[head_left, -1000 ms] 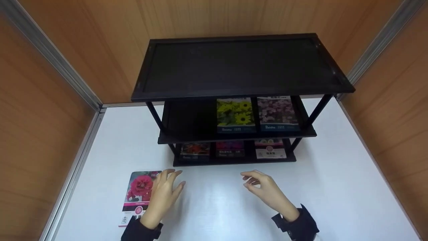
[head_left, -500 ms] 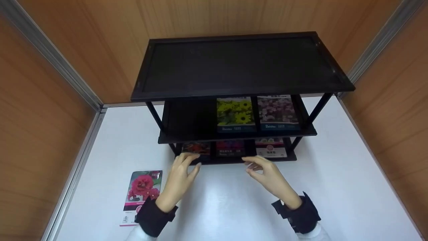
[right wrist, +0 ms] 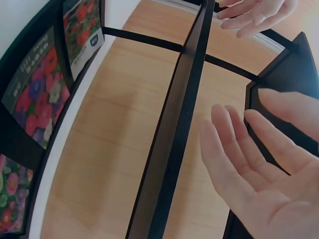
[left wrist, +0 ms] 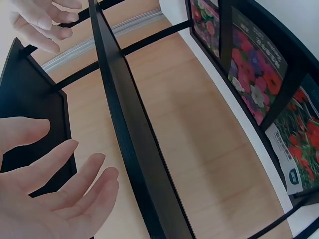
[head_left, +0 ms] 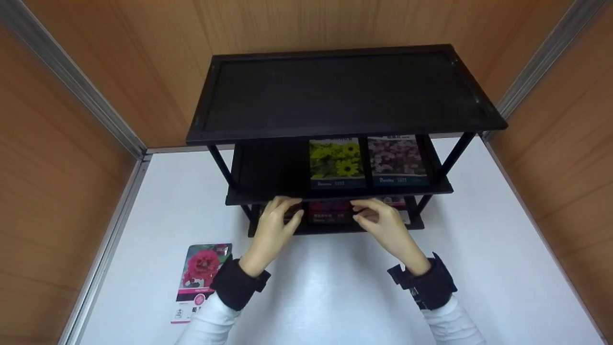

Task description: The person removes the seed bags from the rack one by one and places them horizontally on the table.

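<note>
Both hands are raised in front of a black tiered shelf [head_left: 347,93], fingers loosely bent and holding nothing. My left hand [head_left: 273,230] overlaps the lower-left flower packet in the head view, fingertips by the front edge of the middle tier [head_left: 268,194]. Facing it, my right hand [head_left: 385,227] partly covers the lower-right packet. Between the hands shows a flower packet [head_left: 329,213] on the bottom tier, its mixed pink, red and purple blooms clearer in the left wrist view. That view also shows a packet with red flowers [left wrist: 299,144].
A packet with a yellow-flower picture [head_left: 336,163] and one with pale pink flowers [head_left: 397,160] lie on the middle tier's centre and right. Another packet with a pink bloom [head_left: 203,266] lies on the white table [head_left: 316,297], left of the shelf. Wood-grain panels [head_left: 316,24] surround the table.
Both hands have moved forward from over the table to the shelf's front. The left hand has also shifted right, away from the packet on the table. The packets have stayed in place.
</note>
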Available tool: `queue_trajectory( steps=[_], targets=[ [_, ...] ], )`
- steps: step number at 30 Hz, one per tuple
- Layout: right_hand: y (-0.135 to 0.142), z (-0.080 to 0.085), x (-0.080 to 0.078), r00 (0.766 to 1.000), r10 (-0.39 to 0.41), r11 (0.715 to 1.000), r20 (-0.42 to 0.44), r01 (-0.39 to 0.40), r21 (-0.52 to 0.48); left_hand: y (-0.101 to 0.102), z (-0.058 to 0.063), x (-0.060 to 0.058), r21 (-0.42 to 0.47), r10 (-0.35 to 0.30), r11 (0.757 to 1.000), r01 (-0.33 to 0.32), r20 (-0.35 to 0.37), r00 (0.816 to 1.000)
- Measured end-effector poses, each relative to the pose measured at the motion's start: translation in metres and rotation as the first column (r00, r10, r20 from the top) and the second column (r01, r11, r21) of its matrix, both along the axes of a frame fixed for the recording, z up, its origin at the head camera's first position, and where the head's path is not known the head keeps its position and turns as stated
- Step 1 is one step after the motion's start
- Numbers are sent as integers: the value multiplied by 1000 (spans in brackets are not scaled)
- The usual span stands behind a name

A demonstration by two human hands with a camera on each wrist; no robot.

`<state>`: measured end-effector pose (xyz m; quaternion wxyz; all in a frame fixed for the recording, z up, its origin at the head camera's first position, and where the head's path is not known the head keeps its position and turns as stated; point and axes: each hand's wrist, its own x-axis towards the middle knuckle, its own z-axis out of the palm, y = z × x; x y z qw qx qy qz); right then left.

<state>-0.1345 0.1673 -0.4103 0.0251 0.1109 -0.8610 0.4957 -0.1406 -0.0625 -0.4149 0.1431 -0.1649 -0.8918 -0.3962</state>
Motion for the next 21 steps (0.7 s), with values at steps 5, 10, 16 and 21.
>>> queue_trajectory(
  steps=[5,10,16,21],
  targets=[
    [1,5,-12,997,-73,997,-17,73,-21,6,7,-10,38,-3,999,0,64,998],
    [3,8,-25,993,-113,993,36,114,-40,13,12,-22,82,-1,997,-11,139,990],
    [5,11,-36,983,-159,985,98,164,-48,22,14,-35,96,-3,995,-17,213,977],
    [6,17,-43,976,-187,982,114,188,-4,27,16,-44,116,-3,993,-31,286,958]
  ],
)
